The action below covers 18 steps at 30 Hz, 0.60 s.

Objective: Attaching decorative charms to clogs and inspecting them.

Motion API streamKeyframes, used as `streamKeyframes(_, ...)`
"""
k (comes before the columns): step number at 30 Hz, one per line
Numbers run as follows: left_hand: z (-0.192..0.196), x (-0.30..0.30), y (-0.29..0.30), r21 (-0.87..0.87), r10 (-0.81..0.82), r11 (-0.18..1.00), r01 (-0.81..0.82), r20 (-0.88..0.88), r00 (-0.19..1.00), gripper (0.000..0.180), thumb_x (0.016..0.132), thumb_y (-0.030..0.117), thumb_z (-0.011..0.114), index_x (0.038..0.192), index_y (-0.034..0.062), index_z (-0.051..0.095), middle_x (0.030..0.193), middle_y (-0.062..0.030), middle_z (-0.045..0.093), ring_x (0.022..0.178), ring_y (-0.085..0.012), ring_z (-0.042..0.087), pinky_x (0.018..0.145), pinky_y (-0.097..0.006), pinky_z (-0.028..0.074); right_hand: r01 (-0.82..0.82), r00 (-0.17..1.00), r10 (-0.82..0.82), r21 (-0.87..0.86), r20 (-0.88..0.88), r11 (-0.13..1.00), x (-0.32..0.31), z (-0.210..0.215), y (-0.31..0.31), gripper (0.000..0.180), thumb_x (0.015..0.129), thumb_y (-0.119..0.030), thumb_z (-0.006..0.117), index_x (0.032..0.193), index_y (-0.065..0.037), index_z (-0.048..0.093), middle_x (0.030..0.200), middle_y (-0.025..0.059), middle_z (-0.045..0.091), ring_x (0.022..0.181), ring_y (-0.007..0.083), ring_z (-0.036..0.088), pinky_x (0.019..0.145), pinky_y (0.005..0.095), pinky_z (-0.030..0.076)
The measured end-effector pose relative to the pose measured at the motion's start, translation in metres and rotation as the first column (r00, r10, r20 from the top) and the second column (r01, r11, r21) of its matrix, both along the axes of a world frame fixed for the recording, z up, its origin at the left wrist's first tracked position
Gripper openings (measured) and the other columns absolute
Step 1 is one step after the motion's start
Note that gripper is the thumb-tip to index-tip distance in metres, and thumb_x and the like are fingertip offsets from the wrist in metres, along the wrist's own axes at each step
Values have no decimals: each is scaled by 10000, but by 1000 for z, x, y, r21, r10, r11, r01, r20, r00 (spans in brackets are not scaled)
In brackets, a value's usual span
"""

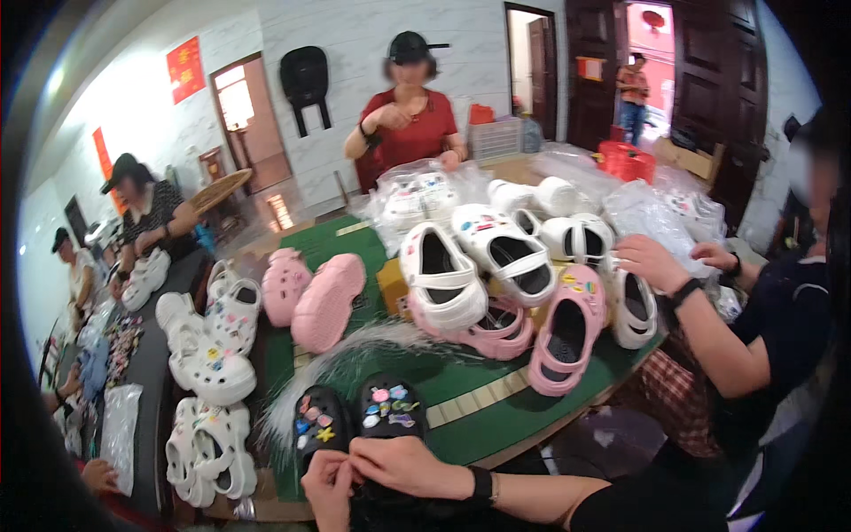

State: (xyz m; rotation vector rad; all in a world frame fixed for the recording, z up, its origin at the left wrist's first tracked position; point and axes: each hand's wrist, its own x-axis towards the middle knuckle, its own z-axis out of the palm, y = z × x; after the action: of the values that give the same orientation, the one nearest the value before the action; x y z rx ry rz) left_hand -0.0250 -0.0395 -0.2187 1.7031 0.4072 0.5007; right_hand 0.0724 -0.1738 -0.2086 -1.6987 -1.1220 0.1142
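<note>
Black clogs (359, 417) at bottom centre: both hands' (403, 465) fingers pinch at one heel; a charm (324, 434) could pop off the bench (496, 403).

Black clogs (359, 417) before hands; clog heap (514, 284) behind, on table (496, 399).

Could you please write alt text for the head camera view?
Two hands, left hand and right hand, work at a pair of black clogs studded with colourful charms on a green table piled with white and pink clogs; other people sit around.
</note>
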Motion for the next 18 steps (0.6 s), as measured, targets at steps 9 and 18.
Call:
streamKeyframes(9,27,-1,-20,68,30,997,-33,56,998,155,965,181,606,961,25,613,727,-12,594,597,-51,475,536,-203,350,30,999,-23,149,-46,988,-1,-4,4,169,976,-222,501,936,-58,488,719,142,569,662,353,606,558,408,458)
streamKeyframes(18,31,3,-23,93,1,996,-8,78,997,96,958,126,598,962,31,615,698,18,575,584,-33,463,501,-202,338,48,999,-47,52,-11,998,2,-6,-1,151,969,-223,513,923,-79,505,742,142,582,680,351,607,570,407,467)
